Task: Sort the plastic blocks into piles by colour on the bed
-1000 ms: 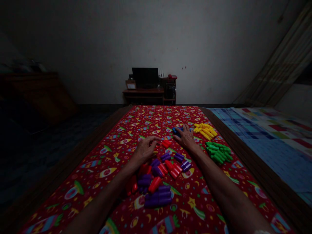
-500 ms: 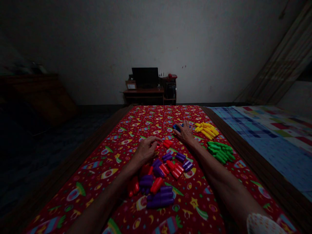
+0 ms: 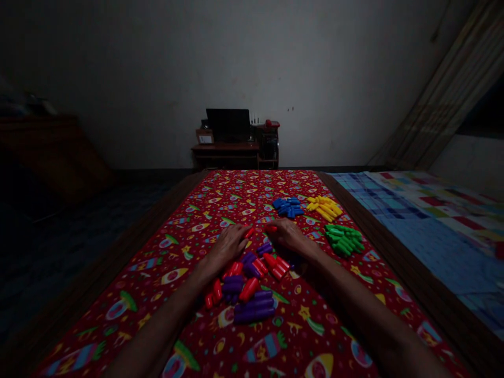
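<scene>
My left hand (image 3: 229,243) is closed at the fingertips on a red plastic toy block (image 3: 249,232). Across from it, my right hand (image 3: 290,235) has its fingers on another red toy block (image 3: 271,229), partly hidden by them. Between my forearms lies a mixed spread of purple toy blocks (image 3: 254,308) and red ones (image 3: 279,266), ribbed like joined tubes. Some purple pieces under my right wrist are half hidden. Beyond my right hand sits a pile of blue toy blocks (image 3: 289,207).
Yellow blocks (image 3: 324,208) and green blocks (image 3: 344,240) form separate piles at the right. All lie on a red patterned cloth (image 3: 252,197) with a brown border. Bedding (image 3: 397,226) is on the right. A desk with a monitor (image 3: 228,125) stands at the far wall.
My right hand has left the blue pile and come back toward me, onto a red block. My left hand stays by its red block. The view has shifted slightly right.
</scene>
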The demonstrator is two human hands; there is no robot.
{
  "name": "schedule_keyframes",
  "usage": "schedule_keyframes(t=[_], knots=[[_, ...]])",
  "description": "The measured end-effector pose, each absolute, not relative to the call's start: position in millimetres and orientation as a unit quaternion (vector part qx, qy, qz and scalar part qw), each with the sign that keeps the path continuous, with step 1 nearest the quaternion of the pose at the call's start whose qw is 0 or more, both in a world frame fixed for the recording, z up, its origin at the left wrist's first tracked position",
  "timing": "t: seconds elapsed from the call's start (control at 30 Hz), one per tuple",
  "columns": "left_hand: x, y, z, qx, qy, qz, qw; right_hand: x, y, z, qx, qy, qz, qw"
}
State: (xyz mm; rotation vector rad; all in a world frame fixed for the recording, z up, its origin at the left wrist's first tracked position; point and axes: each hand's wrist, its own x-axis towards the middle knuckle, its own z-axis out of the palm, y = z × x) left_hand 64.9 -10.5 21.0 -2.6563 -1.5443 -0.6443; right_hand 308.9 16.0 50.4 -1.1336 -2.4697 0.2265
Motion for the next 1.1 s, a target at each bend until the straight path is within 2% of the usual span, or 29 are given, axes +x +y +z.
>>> schedule_keyframes(t=[0.17, 0.33, 0.5, 0.73, 0.9, 1.1], knots=[[64, -11, 27, -0.847, -0.492, -0.200, -0.017, 345, 3, 56, -0.556, -0.808, 0.026, 0.193], [66, -5, 21, -0.835, -0.491, -0.246, 0.010, 353, -22, 57, -0.516, -0.814, -0.003, 0.266], [84, -12, 23, -0.840, -0.473, -0.265, 0.024, 332, -57, 38, -0.435, -0.853, 0.074, 0.278], [119, -41, 43, -0.902, -0.392, -0.167, -0.077, 291, -79, 10, -0.439, -0.828, 0.087, 0.337], [98, -59, 45, -0.874, -0.416, -0.214, -0.131, 273, -82, 16, -0.424, -0.831, 0.115, 0.341], [68, -76, 38, -0.825, -0.480, -0.263, -0.140, 268, -82, 26, -0.412, -0.797, 0.251, 0.364]])
